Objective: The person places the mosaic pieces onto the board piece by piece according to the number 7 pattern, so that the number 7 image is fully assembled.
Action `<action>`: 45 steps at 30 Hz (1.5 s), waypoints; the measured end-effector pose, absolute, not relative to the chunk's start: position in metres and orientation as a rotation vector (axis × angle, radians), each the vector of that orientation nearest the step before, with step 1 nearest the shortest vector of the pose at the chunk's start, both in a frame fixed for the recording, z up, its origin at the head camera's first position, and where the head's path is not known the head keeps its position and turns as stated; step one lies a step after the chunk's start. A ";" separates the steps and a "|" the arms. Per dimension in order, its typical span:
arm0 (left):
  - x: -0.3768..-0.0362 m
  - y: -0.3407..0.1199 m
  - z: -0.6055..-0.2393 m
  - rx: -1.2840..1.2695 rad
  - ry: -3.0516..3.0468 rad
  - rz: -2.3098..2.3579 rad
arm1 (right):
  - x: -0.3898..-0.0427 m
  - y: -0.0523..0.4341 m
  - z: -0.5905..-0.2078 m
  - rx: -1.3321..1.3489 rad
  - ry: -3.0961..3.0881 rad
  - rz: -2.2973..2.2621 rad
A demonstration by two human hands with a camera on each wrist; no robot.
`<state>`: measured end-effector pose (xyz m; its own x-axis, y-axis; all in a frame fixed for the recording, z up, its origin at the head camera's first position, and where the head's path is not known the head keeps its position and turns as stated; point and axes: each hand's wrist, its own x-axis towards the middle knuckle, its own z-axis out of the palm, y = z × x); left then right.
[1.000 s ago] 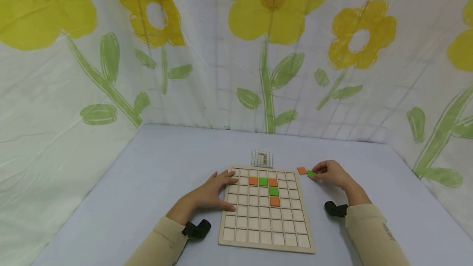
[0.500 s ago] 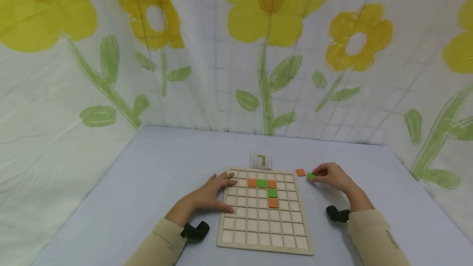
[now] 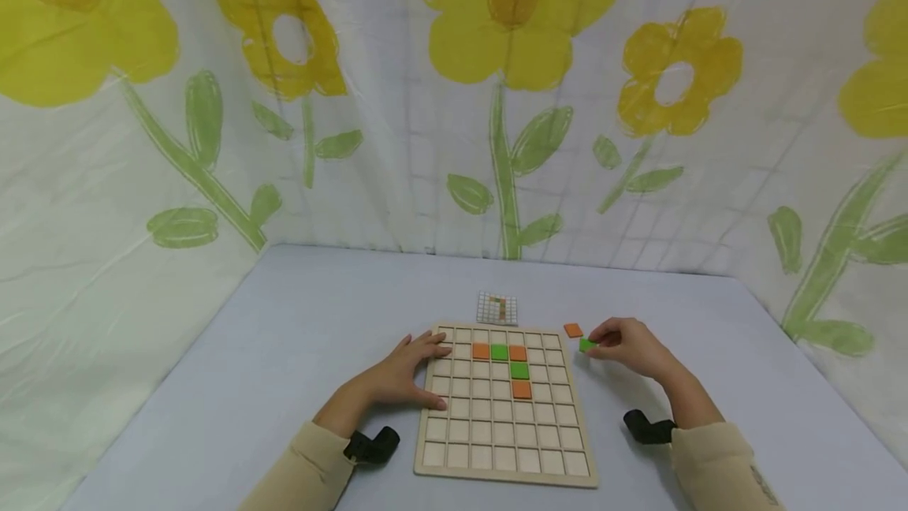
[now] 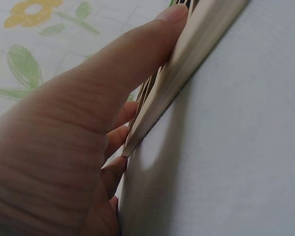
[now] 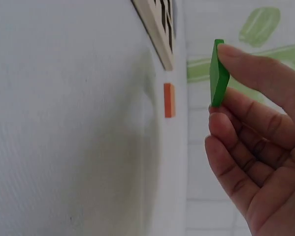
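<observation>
My right hand (image 3: pixel 627 345) pinches a green square tile (image 5: pixel 218 76) between thumb and fingers, lifted off the table to the right of the wooden grid board (image 3: pixel 492 434). On the table just beyond it lies an orange tile (image 3: pixel 573 330), also visible in the right wrist view. My left hand (image 3: pixel 400 375) rests with spread fingers on the board's left edge, its thumb (image 4: pixel 152 42) over the rim. Set in the board are orange and green tiles: a row of three near the top, then a green tile (image 3: pixel 519 371) and an orange tile (image 3: pixel 522 389) going down from the row's right end.
Behind the board lies a small card (image 3: pixel 497 308) printed with a grid and a coloured pattern. A curtain (image 3: pixel 397 140) with painted yellow flowers hangs behind the pale table (image 3: pixel 340 290). A black camera (image 3: pixel 647 427) sits on the right wrist, another on the left.
The green tile has been raised from the table in my right hand and shifted slightly toward the board. My left hand keeps its place on the board's edge. The head view has shifted slightly.
</observation>
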<state>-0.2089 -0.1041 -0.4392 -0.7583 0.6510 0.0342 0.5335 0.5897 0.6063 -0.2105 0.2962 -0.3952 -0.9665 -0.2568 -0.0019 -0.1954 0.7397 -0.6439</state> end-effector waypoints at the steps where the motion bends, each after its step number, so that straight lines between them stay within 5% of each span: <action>1: -0.209 -0.104 -0.440 0.989 2.625 0.908 | -0.209 0.295 -0.395 -0.398 2.847 -1.036; 26: -0.208 -0.104 -0.439 0.983 2.616 0.922 | -0.175 0.245 -0.390 -0.743 2.749 -0.977; 45: -0.207 -0.105 -0.438 0.967 2.615 0.921 | -0.158 0.208 -0.395 -0.758 2.635 -1.024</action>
<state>-0.2074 -0.1046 -0.4385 -0.7644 0.6443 0.0231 0.5166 0.5907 0.6199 -0.1577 0.2082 -0.3954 -0.8442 -0.5358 -0.0130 -0.3864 0.6254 -0.6779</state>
